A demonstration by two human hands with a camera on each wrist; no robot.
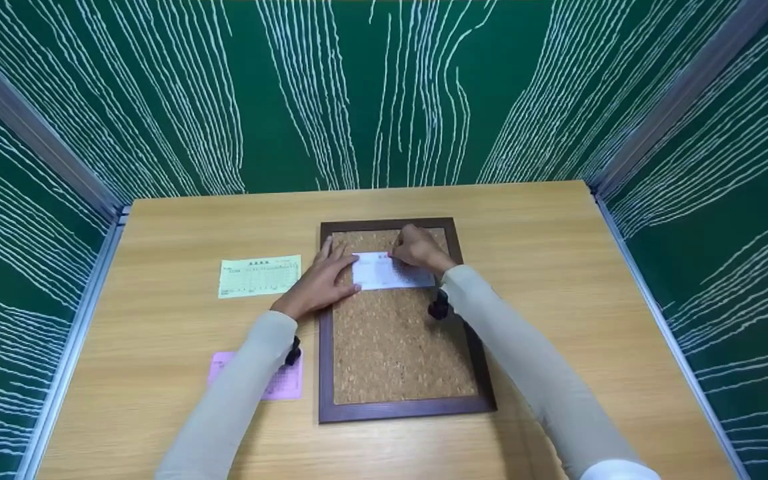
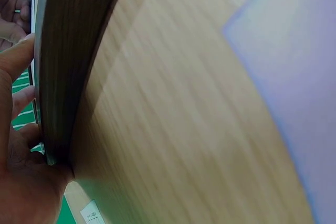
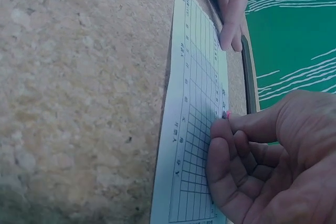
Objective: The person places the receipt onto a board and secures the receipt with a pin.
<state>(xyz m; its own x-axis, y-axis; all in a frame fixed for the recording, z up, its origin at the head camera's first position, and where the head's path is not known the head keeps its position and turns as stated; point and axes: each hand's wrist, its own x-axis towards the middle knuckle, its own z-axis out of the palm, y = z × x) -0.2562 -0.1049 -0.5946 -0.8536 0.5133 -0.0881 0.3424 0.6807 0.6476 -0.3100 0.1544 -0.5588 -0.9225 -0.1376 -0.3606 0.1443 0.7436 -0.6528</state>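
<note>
A white printed form lies across the upper part of a cork board with a dark brown frame. At the form's top edge my right hand pinches a small pink push pin between thumb and forefinger, its tip hidden. My left hand rests over the frame's left side, fingers spread. Its thumb and forefinger touch the form's left corners, as the right wrist view also shows. In the left wrist view that hand lies along the frame's edge.
A green printed form lies on the wooden table left of the board. Below it a pink paper is partly covered by my left forearm. Green walls with white lines enclose the table's back and sides.
</note>
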